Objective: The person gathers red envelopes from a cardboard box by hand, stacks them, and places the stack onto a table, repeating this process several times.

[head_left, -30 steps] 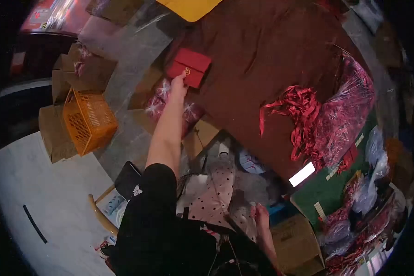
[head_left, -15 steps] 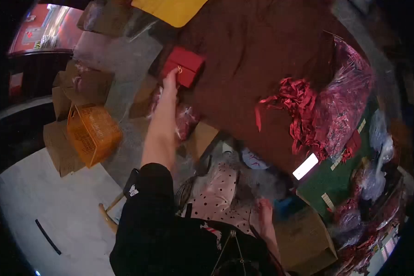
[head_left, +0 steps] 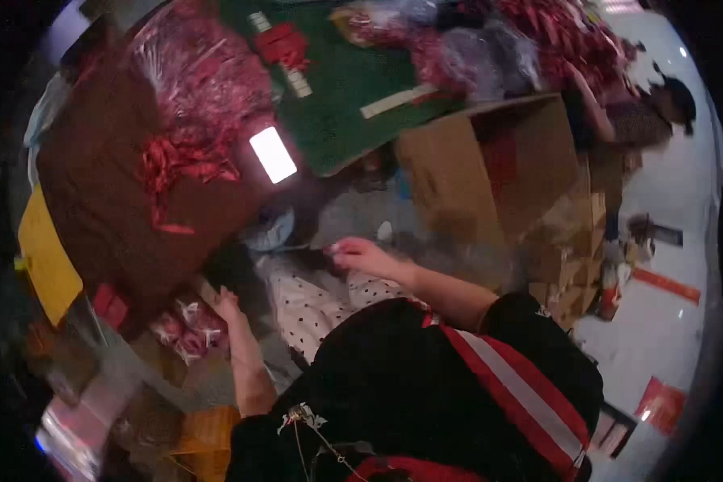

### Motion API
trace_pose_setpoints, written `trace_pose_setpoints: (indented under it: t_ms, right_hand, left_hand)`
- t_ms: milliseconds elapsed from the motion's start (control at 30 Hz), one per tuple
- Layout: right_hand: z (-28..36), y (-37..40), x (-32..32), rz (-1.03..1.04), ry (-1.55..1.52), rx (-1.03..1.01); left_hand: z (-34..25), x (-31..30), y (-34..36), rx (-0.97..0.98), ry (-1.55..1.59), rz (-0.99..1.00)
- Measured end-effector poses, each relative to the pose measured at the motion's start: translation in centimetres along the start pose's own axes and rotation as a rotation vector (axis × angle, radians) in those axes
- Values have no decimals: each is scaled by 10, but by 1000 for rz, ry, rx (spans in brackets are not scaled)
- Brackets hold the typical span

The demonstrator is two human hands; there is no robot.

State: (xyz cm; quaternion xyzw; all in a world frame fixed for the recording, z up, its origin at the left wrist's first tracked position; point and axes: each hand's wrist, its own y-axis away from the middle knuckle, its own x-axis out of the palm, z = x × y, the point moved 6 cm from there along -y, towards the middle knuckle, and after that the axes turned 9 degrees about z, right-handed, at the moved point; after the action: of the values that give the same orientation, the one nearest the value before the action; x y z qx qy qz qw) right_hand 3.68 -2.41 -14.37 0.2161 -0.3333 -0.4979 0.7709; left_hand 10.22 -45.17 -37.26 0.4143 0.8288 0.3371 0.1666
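Note:
My left hand (head_left: 226, 306) is low beside the near edge of the brown-covered table (head_left: 96, 185), fingers stretched forward and somewhat blurred, with no object visible in it. Nearest to it are clear bags of dark pink items (head_left: 189, 331). The red box (head_left: 110, 308) sits apart from that hand, at the table's left corner. Above my polka-dot trousers (head_left: 297, 301), my right hand (head_left: 361, 257) has its fingers curled together; whether something small is between them is hidden by blur. Red ribbons (head_left: 189, 165) lie on the brown cover, beside a bright white phone-like rectangle (head_left: 273, 155).
A large plastic bag of red material (head_left: 205, 68) lies behind the ribbons. A green surface (head_left: 353, 72) adjoins the brown one. An open cardboard box (head_left: 450, 173) stands at right, an orange crate (head_left: 209, 434) at lower left. Another person (head_left: 635, 116) is at upper right.
My view has swung to the right. My left hand has let go of the red box and drawn back from it. My right hand has come up in front of my body.

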Motion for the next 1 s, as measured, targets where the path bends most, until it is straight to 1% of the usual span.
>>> trace_pose_setpoints:
  t_ms: [67,100,133,167,200,267,333,367,400,433,467,533,600,700,733,767,800,833,867,933,967,1000]
  right_hand:
    - [28,49,-30,-14,94,-250]
    - [47,82,-38,-61,84,-307]
    - [52,117,-71,-107,158,-344]
    - [56,152,-97,-148,226,-368]
    - [67,193,-116,-181,150,-371]
    - [49,256,-182,-262,93,-431]
    - [35,303,-233,-444,62,-408]
    - [19,326,-262,-527,66,-517]
    - [12,349,-284,-631,80,-520]
    - [-4,365,-311,-692,-18,-447]
    - [-21,376,-333,-751,-115,-368]
    - [-17,389,-352,-865,-134,-342]
    - [-12,385,-365,-842,-150,-371]
    - [2,377,-376,-804,60,-499]
    - [3,377,-380,-804,57,-495]
    - [9,376,-380,-800,122,-505]
    - [15,377,-378,-793,188,-512]
    - [18,378,-378,-773,150,-436]
    - [21,381,-378,-767,161,-423]
    - [26,383,-388,-810,226,-350]
    - [17,380,-402,-790,315,-309]
    - [25,380,-412,-785,325,-295]
  left_hand:
    - [58,82,42,-212,453,285]
    - [75,114,61,-221,425,440]
    - [37,193,160,156,253,379]
    - [5,252,231,197,-39,420]
    - [-18,299,290,219,-156,393]
    - [-23,375,365,358,-256,673]
    - [-44,422,420,526,-317,856]
    - [-49,443,443,625,-363,943]
    - [-59,458,469,649,-443,979]
    - [-64,474,489,676,-524,1011]
    - [-60,481,496,750,-592,1020]
    - [-69,499,511,856,-727,1060]
    - [-69,511,517,922,-725,1066]
    - [-62,536,535,992,-802,1114]
    - [-58,545,544,1018,-846,1139]
    - [-51,554,550,902,-801,1261]
    - [-42,560,555,922,-829,1357]
    - [-34,568,559,942,-848,1448]
    - [-21,575,563,771,-791,1552]
    - [-21,596,584,813,-946,1723]
    - [-10,608,590,841,-882,1805]
    - [1,619,591,863,-881,1820]
